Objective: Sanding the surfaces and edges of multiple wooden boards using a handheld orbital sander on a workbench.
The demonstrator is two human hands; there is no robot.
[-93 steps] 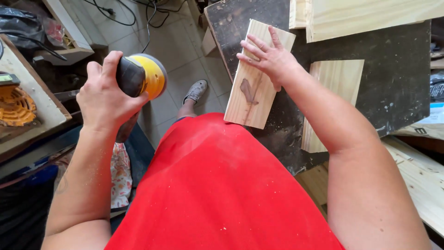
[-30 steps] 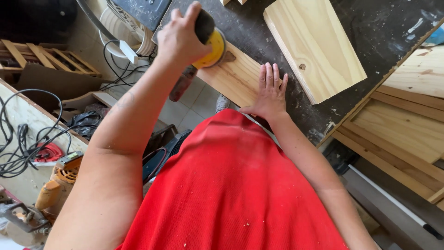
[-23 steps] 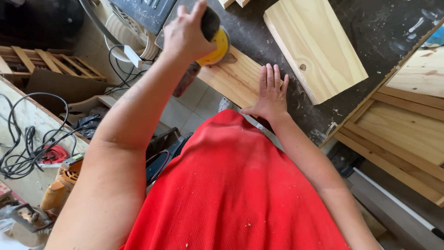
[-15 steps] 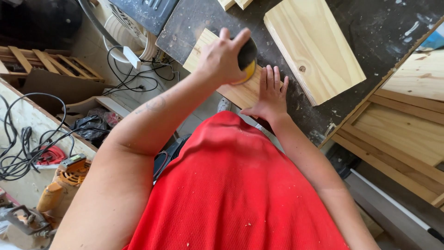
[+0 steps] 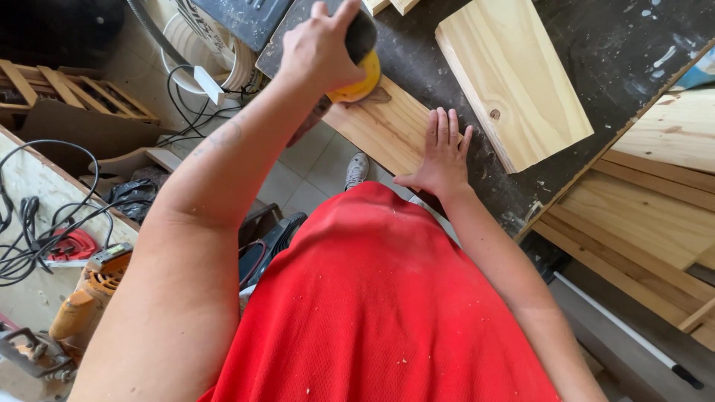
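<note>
**Sander on the board, much of it hidden**

The left hand wraps over the sander, fingers closed around its black top, so only the yellow body and a sliver of the pad show; the pad's contact with the wood cannot be made out. The board lies at the near edge of the dark bench, and its near end is hidden behind the red shirt. The right hand lies flat on it, fingers straight and close together.

Just beyond, a wider plank lies on the bench, apart from the board. Stacked planks fill the right. On the left are cables and an orange tool, partly cut off.

The board is pale pine with straight grain and a dark knot patch beside the sander.
</note>
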